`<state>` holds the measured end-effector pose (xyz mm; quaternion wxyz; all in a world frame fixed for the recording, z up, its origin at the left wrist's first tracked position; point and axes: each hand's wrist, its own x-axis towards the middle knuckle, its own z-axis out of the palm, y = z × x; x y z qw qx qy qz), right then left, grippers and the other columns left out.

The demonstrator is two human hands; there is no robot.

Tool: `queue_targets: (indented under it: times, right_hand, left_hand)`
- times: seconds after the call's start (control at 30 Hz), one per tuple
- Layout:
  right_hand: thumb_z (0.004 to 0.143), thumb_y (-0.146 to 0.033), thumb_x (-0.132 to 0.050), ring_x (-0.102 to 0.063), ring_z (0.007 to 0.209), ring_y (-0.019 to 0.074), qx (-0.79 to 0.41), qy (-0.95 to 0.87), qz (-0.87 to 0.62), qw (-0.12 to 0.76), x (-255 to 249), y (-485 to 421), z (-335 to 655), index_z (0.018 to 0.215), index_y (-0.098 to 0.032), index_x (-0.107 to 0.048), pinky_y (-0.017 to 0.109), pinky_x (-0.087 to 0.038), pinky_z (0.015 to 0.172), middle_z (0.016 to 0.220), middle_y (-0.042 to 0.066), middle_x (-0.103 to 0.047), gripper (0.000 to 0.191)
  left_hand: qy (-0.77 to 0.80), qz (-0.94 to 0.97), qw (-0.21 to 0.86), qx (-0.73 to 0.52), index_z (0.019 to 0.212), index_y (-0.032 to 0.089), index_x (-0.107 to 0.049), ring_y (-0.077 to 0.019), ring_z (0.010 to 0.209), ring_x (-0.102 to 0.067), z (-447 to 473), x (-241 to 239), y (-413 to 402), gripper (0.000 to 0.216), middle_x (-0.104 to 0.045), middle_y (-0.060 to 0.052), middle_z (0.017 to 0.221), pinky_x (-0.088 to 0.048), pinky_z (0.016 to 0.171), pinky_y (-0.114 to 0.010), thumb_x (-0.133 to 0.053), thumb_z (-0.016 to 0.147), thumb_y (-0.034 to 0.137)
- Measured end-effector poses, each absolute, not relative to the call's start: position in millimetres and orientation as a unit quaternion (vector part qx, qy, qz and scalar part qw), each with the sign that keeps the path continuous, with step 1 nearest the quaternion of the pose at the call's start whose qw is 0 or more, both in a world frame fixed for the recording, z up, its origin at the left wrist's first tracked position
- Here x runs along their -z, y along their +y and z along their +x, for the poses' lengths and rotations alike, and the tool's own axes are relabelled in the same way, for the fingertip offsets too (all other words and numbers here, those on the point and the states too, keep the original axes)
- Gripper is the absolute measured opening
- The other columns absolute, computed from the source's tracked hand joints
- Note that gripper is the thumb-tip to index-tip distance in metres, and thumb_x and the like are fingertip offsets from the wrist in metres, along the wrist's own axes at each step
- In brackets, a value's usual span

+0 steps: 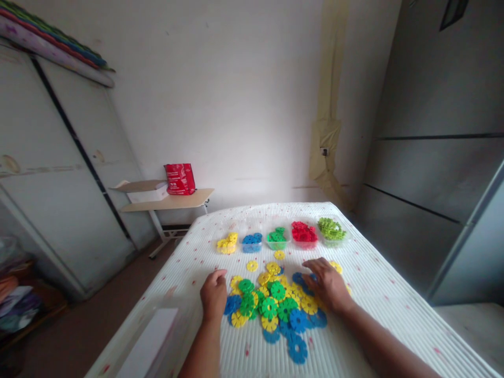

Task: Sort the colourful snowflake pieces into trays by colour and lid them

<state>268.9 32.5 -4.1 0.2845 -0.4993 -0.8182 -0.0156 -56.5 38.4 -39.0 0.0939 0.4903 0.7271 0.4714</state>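
A loose pile of flower-shaped plastic discs lies on the bed-like surface between my hands, with yellow discs [309, 304], green discs [269, 307] and blue discs [297, 348] mixed and overlapping. At the pile's left edge is my left hand [213, 296], its fingers curled in and no disc showing in them. My right hand [329, 285] reaches over the right side of the pile, fingers apart, above some blue discs [299, 279] that it partly covers. Whether its fingertips touch them I cannot tell. Single yellow discs [252, 265] lie just beyond the pile.
Clear tubs stand in a row behind the pile: yellow pieces [227, 242], blue pieces [252, 241], green pieces [277, 237], red pieces [304, 234], light-green pieces [331, 229]. A white box [149, 344] lies front left. A red bag [180, 179] sits on a side table [189, 198].
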Motion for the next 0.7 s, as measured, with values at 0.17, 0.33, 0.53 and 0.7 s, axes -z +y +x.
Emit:
queue_targets:
  times: [0.17, 0.33, 0.53, 0.7]
  right_hand:
    - [0.083, -0.038, -0.054, -0.053, 0.094, 0.0237, 0.025, -0.828, -0.523, 0.2, 2, 26, 250, 0.105, -0.021, -0.06, 0.036, -0.038, 0.077, 0.097, 0.008, -0.066, 0.028]
    - [0.084, -0.034, -0.051, -0.053, 0.089, 0.0213, 0.006, -0.828, -0.531, 0.179, 2, 26, 247, 0.093, -0.021, -0.062, 0.032, -0.035, 0.074, 0.092, 0.006, -0.066, 0.019]
    - [0.084, -0.034, -0.05, -0.056, 0.088, 0.0205, -0.004, -0.83, -0.499, 0.25, 1, 36, 263, 0.097, -0.021, -0.063, 0.034, -0.039, 0.079, 0.092, 0.007, -0.066, 0.023]
    - [0.082, -0.042, -0.048, -0.061, 0.086, 0.022, -0.067, -0.78, -0.511, 0.355, 1, 51, 311, 0.101, -0.019, -0.064, 0.035, -0.048, 0.076, 0.096, 0.01, -0.067, 0.034]
  left_hand:
    - [0.723, 0.498, 0.092, -0.469, 0.079, 0.02, -0.068, -0.0197, 0.093, -0.064, -57, 39, 38, 0.025, -0.072, -0.005, 0.092, -0.047, 0.088, -0.03, -0.044, 0.073, 0.016]
    - [0.727, 0.502, 0.097, -0.458, 0.081, 0.019, -0.068, -0.0205, 0.094, -0.064, -56, 38, 38, 0.026, -0.071, -0.007, 0.093, -0.047, 0.089, -0.031, -0.043, 0.073, 0.015]
    - [0.724, 0.507, 0.097, -0.457, 0.082, 0.018, -0.068, -0.021, 0.095, -0.063, -57, 38, 38, 0.027, -0.071, -0.007, 0.093, -0.047, 0.09, -0.032, -0.042, 0.073, 0.016]
    - [0.722, 0.506, 0.094, -0.462, 0.08, 0.019, -0.067, -0.0199, 0.093, -0.064, -58, 41, 39, 0.026, -0.071, -0.006, 0.092, -0.047, 0.088, -0.031, -0.043, 0.072, 0.015]
